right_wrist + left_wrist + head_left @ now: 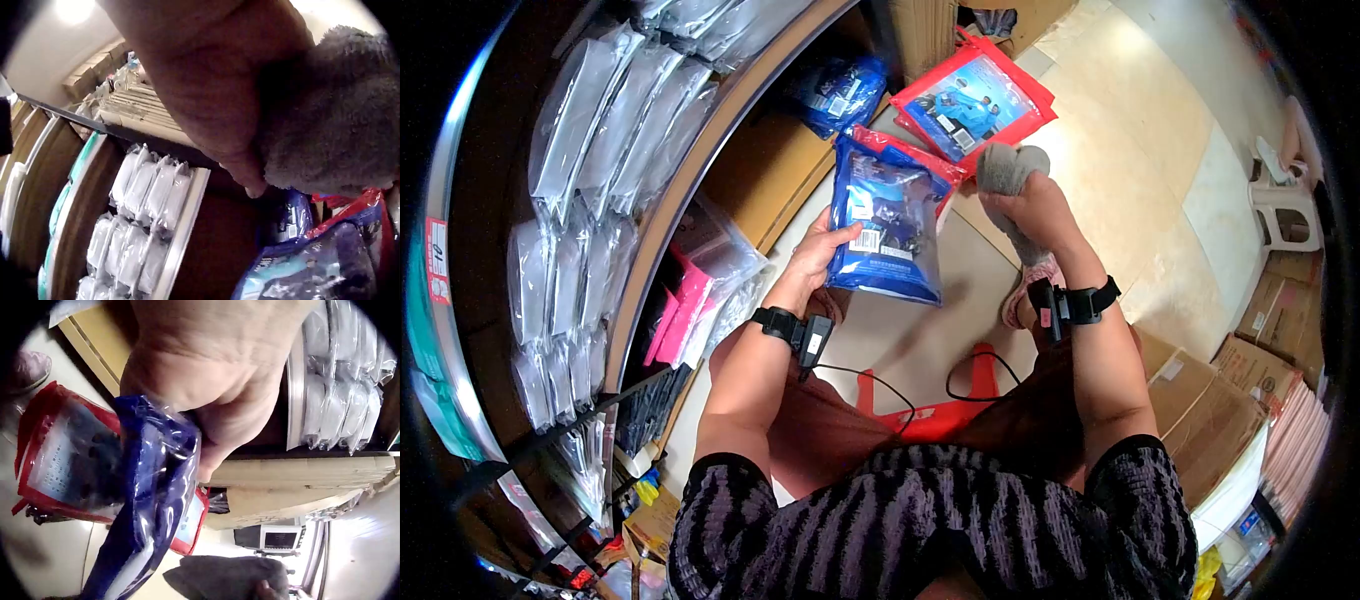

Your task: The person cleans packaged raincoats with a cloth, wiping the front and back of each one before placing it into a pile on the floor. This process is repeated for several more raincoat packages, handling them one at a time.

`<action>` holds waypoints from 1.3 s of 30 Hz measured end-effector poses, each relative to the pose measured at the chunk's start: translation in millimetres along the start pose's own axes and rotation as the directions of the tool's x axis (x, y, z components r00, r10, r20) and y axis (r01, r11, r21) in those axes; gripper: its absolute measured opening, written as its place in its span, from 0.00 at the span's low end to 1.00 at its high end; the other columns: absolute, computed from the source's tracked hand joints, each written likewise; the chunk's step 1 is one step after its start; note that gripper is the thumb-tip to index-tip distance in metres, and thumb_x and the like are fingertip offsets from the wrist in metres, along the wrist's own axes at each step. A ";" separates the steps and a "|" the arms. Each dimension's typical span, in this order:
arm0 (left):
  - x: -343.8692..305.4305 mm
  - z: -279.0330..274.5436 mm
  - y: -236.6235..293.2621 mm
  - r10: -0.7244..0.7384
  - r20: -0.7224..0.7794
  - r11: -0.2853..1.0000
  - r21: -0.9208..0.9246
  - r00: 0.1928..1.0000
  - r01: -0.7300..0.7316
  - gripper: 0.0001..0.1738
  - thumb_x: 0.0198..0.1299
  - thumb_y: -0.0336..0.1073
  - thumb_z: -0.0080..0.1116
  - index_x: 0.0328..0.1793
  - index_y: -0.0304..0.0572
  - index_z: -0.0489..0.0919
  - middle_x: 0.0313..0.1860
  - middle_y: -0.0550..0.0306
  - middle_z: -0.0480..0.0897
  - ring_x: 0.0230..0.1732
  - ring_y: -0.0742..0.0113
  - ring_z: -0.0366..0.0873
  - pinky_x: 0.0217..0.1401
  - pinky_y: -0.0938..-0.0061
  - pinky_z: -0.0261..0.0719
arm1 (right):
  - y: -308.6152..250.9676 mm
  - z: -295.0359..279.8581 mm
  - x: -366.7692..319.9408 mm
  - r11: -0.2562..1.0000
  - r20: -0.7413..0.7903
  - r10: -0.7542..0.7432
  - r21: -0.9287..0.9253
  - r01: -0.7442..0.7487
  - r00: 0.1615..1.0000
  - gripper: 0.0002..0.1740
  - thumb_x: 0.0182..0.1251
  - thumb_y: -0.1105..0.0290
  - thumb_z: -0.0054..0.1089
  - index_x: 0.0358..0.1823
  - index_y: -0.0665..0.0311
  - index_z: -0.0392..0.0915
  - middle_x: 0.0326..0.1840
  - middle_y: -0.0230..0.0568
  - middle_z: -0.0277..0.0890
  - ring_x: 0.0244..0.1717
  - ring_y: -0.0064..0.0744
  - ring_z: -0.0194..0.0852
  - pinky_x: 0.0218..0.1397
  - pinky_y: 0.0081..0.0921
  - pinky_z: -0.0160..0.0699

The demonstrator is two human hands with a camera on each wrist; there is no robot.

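The person's left hand [808, 254] pinches the left edge of a glossy blue rectangular plastic package [890, 215], thumb over its printed face, while the right hand [1042, 208] grips a bunched grey fluffy cloth [1012, 170], apart from the package. The slick film would probably handle best with that edge grip kept firm and the cloth pressed lightly and flat, clear of the red-edged rectangular plastic packet [972, 108] lying beyond.
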State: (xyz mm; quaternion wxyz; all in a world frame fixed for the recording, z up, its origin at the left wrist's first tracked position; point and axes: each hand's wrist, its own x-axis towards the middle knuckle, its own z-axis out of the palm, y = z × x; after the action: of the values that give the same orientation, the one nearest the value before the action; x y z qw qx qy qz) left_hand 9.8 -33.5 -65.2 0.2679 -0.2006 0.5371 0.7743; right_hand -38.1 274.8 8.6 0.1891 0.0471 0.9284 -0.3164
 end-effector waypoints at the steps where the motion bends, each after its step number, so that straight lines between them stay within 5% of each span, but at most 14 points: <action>1: 1.2 -2.8 -2.2 -0.007 -0.016 1.000 0.017 1.000 0.007 0.24 0.59 0.28 0.59 0.62 0.43 0.69 0.50 0.56 0.79 0.47 0.68 0.80 0.50 0.72 0.80 | 1.1 -4.1 3.4 0.998 0.003 0.000 0.058 0.000 1.000 0.30 0.48 0.51 0.69 0.34 0.77 0.77 0.31 0.59 0.79 0.35 0.48 0.80 0.41 0.36 0.77; 6: 1.7 -14.2 15.3 -0.080 0.058 0.997 0.019 0.995 0.079 0.31 0.58 0.28 0.60 0.68 0.42 0.64 0.52 0.54 0.78 0.50 0.68 0.77 0.53 0.71 0.78 | -7.1 -17.6 -3.8 0.991 -0.049 -0.034 0.130 0.040 0.998 0.32 0.48 0.50 0.69 0.32 0.81 0.76 0.29 0.60 0.79 0.33 0.47 0.81 0.39 0.36 0.77; 9: 31.0 -34.8 6.5 0.122 -0.056 0.950 0.295 0.991 -0.101 0.35 0.58 0.29 0.60 0.71 0.44 0.61 0.56 0.50 0.76 0.55 0.66 0.74 0.56 0.70 0.75 | -9.8 -17.5 -5.3 0.988 -0.038 -0.027 0.151 0.032 0.999 0.32 0.48 0.50 0.69 0.31 0.81 0.76 0.28 0.60 0.78 0.32 0.47 0.81 0.37 0.36 0.77; 10: 44.2 -44.0 8.9 0.080 -0.217 0.860 0.509 0.973 0.043 0.38 0.59 0.32 0.60 0.74 0.47 0.57 0.59 0.46 0.73 0.57 0.62 0.72 0.57 0.70 0.72 | -2.3 -11.2 -1.5 0.989 -0.060 -0.026 0.143 0.035 0.998 0.32 0.48 0.50 0.69 0.31 0.81 0.76 0.28 0.60 0.78 0.31 0.46 0.81 0.37 0.36 0.77; 11: 68.5 -72.7 -12.5 0.152 -0.211 0.787 0.617 0.966 0.011 0.39 0.59 0.34 0.59 0.75 0.49 0.55 0.59 0.45 0.72 0.56 0.58 0.73 0.55 0.71 0.73 | 2.8 -8.1 1.1 0.991 -0.081 -0.024 0.132 0.035 0.996 0.32 0.48 0.50 0.69 0.31 0.81 0.77 0.27 0.60 0.78 0.31 0.46 0.81 0.37 0.36 0.77; 14: 73.3 -51.3 -20.0 0.034 -0.226 0.606 0.779 0.973 0.160 0.41 0.58 0.37 0.60 0.76 0.49 0.53 0.64 0.41 0.69 0.61 0.54 0.70 0.61 0.67 0.68 | -5.4 -14.7 -6.2 0.975 -0.046 -0.010 0.221 0.021 0.999 0.32 0.47 0.45 0.68 0.27 0.74 0.79 0.24 0.57 0.78 0.29 0.47 0.80 0.36 0.36 0.77; 17: 103.4 -75.8 -68.7 0.106 -0.087 0.360 0.932 0.990 0.044 0.40 0.53 0.37 0.62 0.73 0.49 0.60 0.60 0.40 0.73 0.62 0.47 0.70 0.66 0.68 0.64 | -8.9 -14.7 -4.7 0.980 -0.002 0.015 0.200 -0.014 1.000 0.30 0.48 0.47 0.68 0.26 0.74 0.79 0.24 0.55 0.78 0.28 0.48 0.80 0.35 0.36 0.77; 21: 118.0 -73.2 -64.7 0.070 -0.113 0.340 0.937 0.991 0.083 0.26 0.53 0.41 0.61 0.60 0.44 0.74 0.49 0.42 0.80 0.53 0.49 0.77 0.58 0.66 0.72 | 0.9 -3.6 0.0 0.953 -0.007 -0.013 0.304 0.014 1.000 0.27 0.49 0.51 0.68 0.33 0.73 0.79 0.27 0.53 0.79 0.30 0.43 0.80 0.37 0.33 0.77; 22: 122.6 -72.2 -59.1 0.162 -0.181 0.377 0.920 0.970 0.109 0.21 0.53 0.40 0.61 0.53 0.40 0.78 0.45 0.44 0.82 0.48 0.51 0.80 0.52 0.65 0.75 | 4.3 1.1 -0.3 0.916 -0.015 -0.025 0.399 0.029 1.000 0.27 0.49 0.52 0.67 0.36 0.72 0.79 0.28 0.52 0.79 0.31 0.42 0.80 0.38 0.33 0.77; 25: 163.6 -96.1 -45.0 0.247 -0.261 0.525 0.846 0.933 0.098 0.24 0.54 0.39 0.60 0.56 0.37 0.75 0.43 0.46 0.82 0.42 0.56 0.81 0.49 0.69 0.76 | 2.1 4.7 -4.6 0.849 0.061 -0.017 0.529 -0.018 0.998 0.27 0.50 0.57 0.69 0.47 0.69 0.76 0.35 0.49 0.79 0.35 0.38 0.79 0.41 0.31 0.77; 31: 232.7 -101.2 -0.8 0.131 -0.570 0.969 0.245 0.811 0.015 0.20 0.58 0.35 0.59 0.54 0.35 0.72 0.36 0.56 0.79 0.32 0.67 0.77 0.37 0.73 0.80 | 3.3 16.4 4.6 0.867 0.046 -0.125 0.492 0.087 0.991 0.29 0.51 0.63 0.69 0.51 0.70 0.70 0.40 0.46 0.78 0.40 0.39 0.77 0.47 0.32 0.74; 32: 258.6 -123.3 -5.5 0.097 -0.505 0.987 0.158 0.857 -0.018 0.15 0.59 0.34 0.59 0.50 0.37 0.73 0.35 0.57 0.78 0.33 0.67 0.76 0.35 0.74 0.80 | -0.6 10.6 5.7 0.844 0.163 -0.060 0.535 -0.038 0.985 0.27 0.52 0.63 0.68 0.51 0.70 0.71 0.43 0.50 0.77 0.43 0.43 0.75 0.50 0.33 0.72; 35: 287.9 -120.7 3.4 -0.045 -0.531 0.999 -0.031 0.846 0.034 0.14 0.60 0.36 0.58 0.49 0.37 0.73 0.38 0.55 0.77 0.37 0.65 0.76 0.37 0.72 0.81 | 2.1 11.4 15.1 0.869 0.269 0.004 0.475 -0.136 0.963 0.22 0.55 0.75 0.66 0.51 0.71 0.70 0.38 0.38 0.76 0.33 0.25 0.74 0.33 0.25 0.76; 39: 318.5 -124.2 3.1 -0.172 -0.484 0.975 -0.210 0.858 0.076 0.17 0.58 0.42 0.62 0.49 0.45 0.74 0.40 0.56 0.75 0.40 0.63 0.74 0.40 0.70 0.77 | 12.9 19.6 22.1 0.879 0.177 -0.059 0.476 -0.033 0.982 0.19 0.56 0.77 0.65 0.47 0.72 0.70 0.32 0.37 0.76 0.27 0.24 0.74 0.27 0.23 0.75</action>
State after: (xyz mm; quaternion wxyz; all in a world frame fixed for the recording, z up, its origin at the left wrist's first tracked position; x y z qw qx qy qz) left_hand -236.5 -87.5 -296.0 0.1496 -0.4522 0.5002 0.7231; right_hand -49.6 272.5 -21.5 0.2556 0.0563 0.8004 -0.5393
